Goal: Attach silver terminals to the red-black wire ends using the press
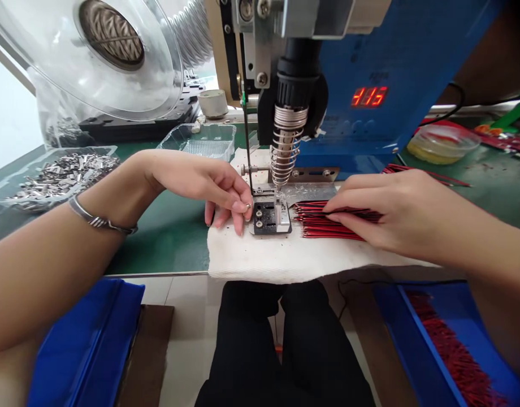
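Observation:
My left hand (228, 195) pinches a small shiny metal part (248, 206) between thumb and fingertip, just left of a small black fixture block (264, 217). Above that block points the soldering iron (284, 138), wrapped in a coil spring. To the right, my right hand (378, 212) is closed on red and black wires (328, 220); their stripped ends face the fixture. How many of the wires its fingers grip is hidden. The fixture and wires rest on a white cloth (251, 263).
A clear tray of small metal parts (65, 175) stands at left, near another clear tray (204, 141). Behind is a blue machine (370, 56) with a red display, and a transparent fume hood (158, 73). Blue bins (412, 333) sit below the table edge; the right one holds red wires.

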{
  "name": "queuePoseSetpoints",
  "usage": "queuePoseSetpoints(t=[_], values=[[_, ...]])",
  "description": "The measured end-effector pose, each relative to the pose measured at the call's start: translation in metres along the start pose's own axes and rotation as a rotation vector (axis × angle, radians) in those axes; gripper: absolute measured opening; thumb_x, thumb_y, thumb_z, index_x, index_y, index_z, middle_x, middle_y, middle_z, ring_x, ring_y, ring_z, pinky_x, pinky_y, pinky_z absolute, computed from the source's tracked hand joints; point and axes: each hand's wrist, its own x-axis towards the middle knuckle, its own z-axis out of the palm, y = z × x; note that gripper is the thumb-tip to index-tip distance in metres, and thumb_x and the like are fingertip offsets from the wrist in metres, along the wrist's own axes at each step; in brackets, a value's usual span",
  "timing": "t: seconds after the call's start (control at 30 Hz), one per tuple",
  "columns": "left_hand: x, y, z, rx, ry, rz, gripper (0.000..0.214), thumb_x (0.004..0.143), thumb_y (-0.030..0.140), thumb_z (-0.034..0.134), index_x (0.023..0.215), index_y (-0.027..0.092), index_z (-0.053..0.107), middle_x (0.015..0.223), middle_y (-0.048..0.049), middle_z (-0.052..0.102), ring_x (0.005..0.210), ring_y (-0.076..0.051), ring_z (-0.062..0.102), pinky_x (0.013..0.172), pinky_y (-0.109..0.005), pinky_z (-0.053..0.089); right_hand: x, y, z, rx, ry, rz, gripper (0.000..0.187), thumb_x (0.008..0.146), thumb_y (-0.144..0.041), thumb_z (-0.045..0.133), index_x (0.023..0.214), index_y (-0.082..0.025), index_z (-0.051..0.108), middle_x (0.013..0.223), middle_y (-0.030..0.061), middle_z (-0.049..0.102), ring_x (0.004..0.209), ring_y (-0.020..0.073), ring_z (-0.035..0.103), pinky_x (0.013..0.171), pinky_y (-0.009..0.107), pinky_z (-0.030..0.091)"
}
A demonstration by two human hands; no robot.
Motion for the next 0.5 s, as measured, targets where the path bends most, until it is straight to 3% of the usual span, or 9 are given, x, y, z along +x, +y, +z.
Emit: queuePoseSetpoints(t=[0.23,0.5], values=[[0.002,0.007,0.007,-0.016,-0.012,0.009,0.025,0.101,0.043,0.086,0.092,0.021,0.076,0.1,-0.0077,0.092,0.077,-0.018,0.08,0.068,-0.024,0.063,0.004,0.012,0.008,0.085,0.007,0.034,0.02,0.109,-0.025,0.066,0.101,-0.026,0.084,0.096,0.0032,0.086,0.076,0.0208,0.078,0.067,0.036,0.056],[0.003,0.01,0.012,-0.051,0.003,0.069,0.036,0.098,0.054,0.091,0.094,0.021,0.077,0.101,-0.0095,0.091,0.074,-0.02,0.077,0.071,-0.03,0.065,0.018,0.026,0.006,0.217,-0.017,0.033,0.013,0.105,-0.028,0.076,0.094,-0.031,0.083,0.094,0.0014,0.086,0.078,0.0239,0.08,0.073,0.039,0.058]])
